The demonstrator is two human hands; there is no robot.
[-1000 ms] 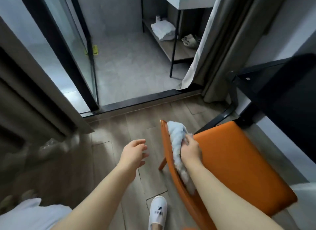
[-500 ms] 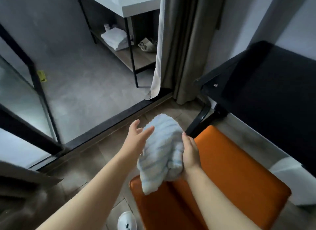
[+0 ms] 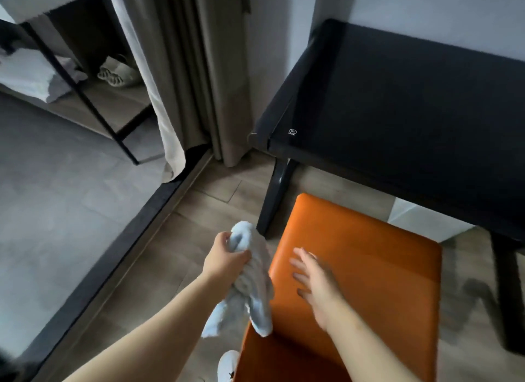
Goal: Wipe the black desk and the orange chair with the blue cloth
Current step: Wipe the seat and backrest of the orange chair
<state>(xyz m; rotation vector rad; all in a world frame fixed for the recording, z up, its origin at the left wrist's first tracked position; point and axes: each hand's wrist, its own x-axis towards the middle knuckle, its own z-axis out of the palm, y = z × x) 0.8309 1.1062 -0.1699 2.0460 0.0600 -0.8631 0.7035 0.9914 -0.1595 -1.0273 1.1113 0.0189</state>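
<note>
The pale blue cloth [image 3: 250,279] hangs bunched from my left hand [image 3: 227,260], which grips its upper end just left of the orange chair [image 3: 377,270]. The cloth's lower end drapes against the chair's left edge. My right hand [image 3: 314,285] is over the orange seat with its fingers spread and straight, holding nothing; whether it touches the seat is unclear. The black desk [image 3: 397,106] stands behind the chair at the upper right, with its top bare.
Grey-brown curtains [image 3: 204,69] hang left of the desk. A black floor track [image 3: 136,231] runs diagonally between the wooden floor and a grey-tiled area. A shelf [image 3: 85,97] with towels and slippers stands at the upper left. A white slipper [image 3: 227,367] is below the chair.
The cloth passed from my right hand, through both hands, to my left hand alone. My right hand let go and spread out over the seat. The view swung right toward the desk.
</note>
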